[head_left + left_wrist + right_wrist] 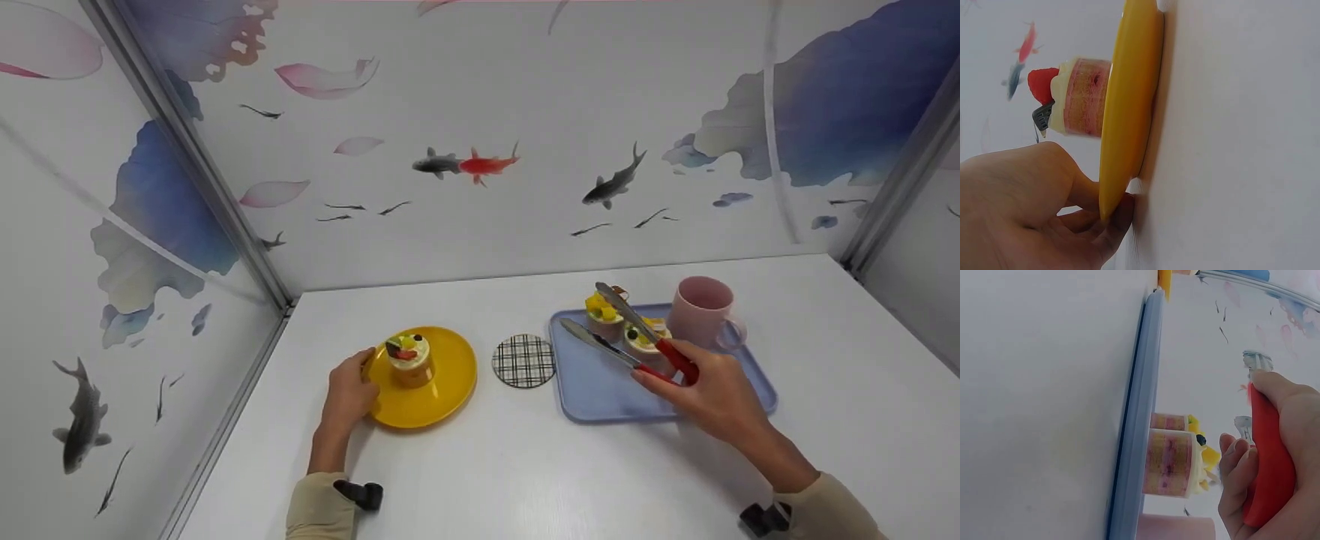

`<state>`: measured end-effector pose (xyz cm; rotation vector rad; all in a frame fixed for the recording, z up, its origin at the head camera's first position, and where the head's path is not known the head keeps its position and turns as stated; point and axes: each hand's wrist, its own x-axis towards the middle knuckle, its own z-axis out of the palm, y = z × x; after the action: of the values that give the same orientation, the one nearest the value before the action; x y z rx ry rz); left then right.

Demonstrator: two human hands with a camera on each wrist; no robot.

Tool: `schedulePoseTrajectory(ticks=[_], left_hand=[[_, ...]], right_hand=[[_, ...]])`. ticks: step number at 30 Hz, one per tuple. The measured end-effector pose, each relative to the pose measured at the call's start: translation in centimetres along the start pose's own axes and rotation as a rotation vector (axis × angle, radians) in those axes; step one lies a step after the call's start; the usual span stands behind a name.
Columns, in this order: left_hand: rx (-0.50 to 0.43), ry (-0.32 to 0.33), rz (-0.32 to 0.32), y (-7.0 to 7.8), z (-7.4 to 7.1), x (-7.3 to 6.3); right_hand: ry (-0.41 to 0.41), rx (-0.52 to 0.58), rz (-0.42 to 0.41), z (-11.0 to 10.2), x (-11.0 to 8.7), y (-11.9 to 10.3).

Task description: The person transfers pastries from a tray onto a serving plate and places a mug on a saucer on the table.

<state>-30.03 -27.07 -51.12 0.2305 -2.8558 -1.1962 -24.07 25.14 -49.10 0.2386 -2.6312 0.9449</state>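
Note:
My left hand (351, 386) pinches the rim of a yellow plate (450, 390), thumb above and fingers beneath in the left wrist view. On that plate stands a small round cake (411, 367) topped with cream, strawberry and other fruit. Red-handled metal tongs (681, 361) are in my right hand (716, 394), their arms spread with nothing between the tips. The tongs hang over a blue tray (600, 405). Two cakes stand on it: one with yellow fruit (604, 319) farther back, another (646, 346) partly hidden behind the tongs.
A pink mug (701, 311) stands at the tray's back right, handle toward the right. Between plate and tray lies a round checked coaster (524, 361), close to the tray's left edge. Patterned wall panels (480, 225) border the white table at the back and left.

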Motion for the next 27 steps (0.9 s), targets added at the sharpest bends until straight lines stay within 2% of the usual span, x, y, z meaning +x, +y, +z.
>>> schedulePoseTrajectory(ticks=[4, 10, 17, 27], left_hand=[[-0.007, -0.012, -0.023, 0.0, 0.0, 0.0], [0.032, 0.008, 0.007, 0.1, 0.0, 0.2], [0.036, 0.016, 0.006, 0.1, 0.0, 0.1], [0.019, 0.01, -0.028, 0.2, 0.1, -0.1]], right_hand=[[0.014, -0.013, -0.003, -0.2, -0.1, 0.6], [0.044, -0.03, -0.018, -0.6, -0.2, 1.4], [0.034, -0.06, 0.019, -1.4, -0.5, 2.1], [0.028, -0.072, 0.049, -2.0, -0.3, 3.1]])
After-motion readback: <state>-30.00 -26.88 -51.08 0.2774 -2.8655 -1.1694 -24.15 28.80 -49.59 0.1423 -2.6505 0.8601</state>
